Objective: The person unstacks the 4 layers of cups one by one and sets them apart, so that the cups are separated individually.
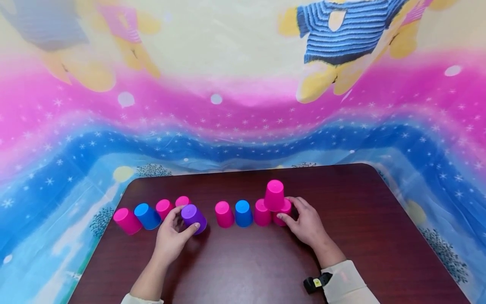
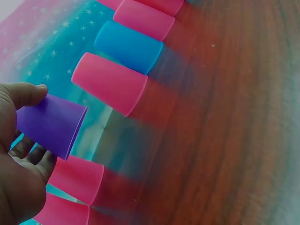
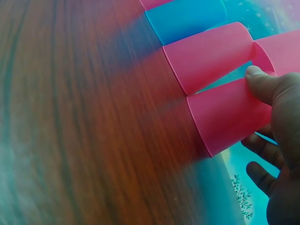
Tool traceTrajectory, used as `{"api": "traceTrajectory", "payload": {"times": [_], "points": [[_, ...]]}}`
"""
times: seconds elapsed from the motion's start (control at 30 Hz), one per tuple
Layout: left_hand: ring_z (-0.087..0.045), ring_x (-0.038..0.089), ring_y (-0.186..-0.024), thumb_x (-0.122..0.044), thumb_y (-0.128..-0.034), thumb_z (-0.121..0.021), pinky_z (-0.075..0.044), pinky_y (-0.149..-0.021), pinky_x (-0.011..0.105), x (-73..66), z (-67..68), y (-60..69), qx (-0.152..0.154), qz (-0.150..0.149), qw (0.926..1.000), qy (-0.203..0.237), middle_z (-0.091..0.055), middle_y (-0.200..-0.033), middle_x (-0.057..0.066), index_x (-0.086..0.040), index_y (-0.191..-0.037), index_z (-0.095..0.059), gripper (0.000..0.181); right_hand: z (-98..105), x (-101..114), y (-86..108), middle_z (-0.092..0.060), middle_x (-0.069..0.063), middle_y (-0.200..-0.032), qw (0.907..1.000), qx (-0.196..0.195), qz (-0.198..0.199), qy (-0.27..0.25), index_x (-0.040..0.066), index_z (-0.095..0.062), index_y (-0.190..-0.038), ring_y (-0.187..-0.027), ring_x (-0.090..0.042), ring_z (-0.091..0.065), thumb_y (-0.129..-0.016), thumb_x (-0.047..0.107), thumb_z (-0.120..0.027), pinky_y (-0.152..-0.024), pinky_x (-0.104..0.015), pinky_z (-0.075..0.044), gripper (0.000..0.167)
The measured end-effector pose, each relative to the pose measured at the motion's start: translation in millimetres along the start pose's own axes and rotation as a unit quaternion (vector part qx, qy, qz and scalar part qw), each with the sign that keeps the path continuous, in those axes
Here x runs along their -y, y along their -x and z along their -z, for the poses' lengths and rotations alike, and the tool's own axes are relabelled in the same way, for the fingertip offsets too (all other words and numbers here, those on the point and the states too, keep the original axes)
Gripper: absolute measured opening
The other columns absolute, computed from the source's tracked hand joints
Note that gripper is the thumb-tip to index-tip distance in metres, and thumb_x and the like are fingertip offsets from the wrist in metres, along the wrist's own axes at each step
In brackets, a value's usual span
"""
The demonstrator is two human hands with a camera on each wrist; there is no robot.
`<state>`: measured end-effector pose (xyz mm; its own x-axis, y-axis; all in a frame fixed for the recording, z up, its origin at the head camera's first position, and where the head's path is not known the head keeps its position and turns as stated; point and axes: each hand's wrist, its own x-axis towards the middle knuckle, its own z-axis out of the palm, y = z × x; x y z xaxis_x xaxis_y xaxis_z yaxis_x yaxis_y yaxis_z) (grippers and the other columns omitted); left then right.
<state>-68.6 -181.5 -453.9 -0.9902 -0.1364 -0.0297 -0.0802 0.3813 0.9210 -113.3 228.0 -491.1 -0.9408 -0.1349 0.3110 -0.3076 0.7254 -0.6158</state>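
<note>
My left hand [image 1: 171,236] holds an upside-down purple cup [image 1: 193,218] between thumb and fingers. In the left wrist view the purple cup [image 2: 51,124] is tilted, its rim raised off the table. My right hand [image 1: 306,221] grips the rightmost pink cup [image 1: 287,207], thumb on its near side. Beside that one stands another pink cup [image 1: 262,212], and an upper pink cup [image 1: 274,195] rests upside down across the two. Further left in this row are a blue cup [image 1: 243,213] and a pink cup [image 1: 224,214].
On the left of the dark wooden table [image 1: 243,266] stand a pink cup [image 1: 127,221], a blue cup [image 1: 147,216] and two more pink cups, the last partly hidden behind the left hand and purple cup. A printed cloth [image 1: 243,105] hangs behind and around the table.
</note>
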Motion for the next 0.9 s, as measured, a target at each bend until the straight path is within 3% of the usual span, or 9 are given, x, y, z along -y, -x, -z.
{"api": "traceTrajectory", "payload": {"times": [0.9], "points": [[-0.035,0.042,-0.15,-0.022,-0.0889,-0.085,-0.034,-0.117,0.051,29.8,10.2,3.3,-0.014,0.029,0.9993,0.017,-0.046,-0.154,0.018,-0.009,-0.149,-0.043,0.075,1,-1,-0.8,-0.063,-0.005,-0.12,0.9999,0.008,0.004,0.009,0.012,-0.059,-0.139,-0.108,-0.031,-0.064,-0.089,0.039,-0.083,-0.091,-0.052,-0.058,0.061]]}}
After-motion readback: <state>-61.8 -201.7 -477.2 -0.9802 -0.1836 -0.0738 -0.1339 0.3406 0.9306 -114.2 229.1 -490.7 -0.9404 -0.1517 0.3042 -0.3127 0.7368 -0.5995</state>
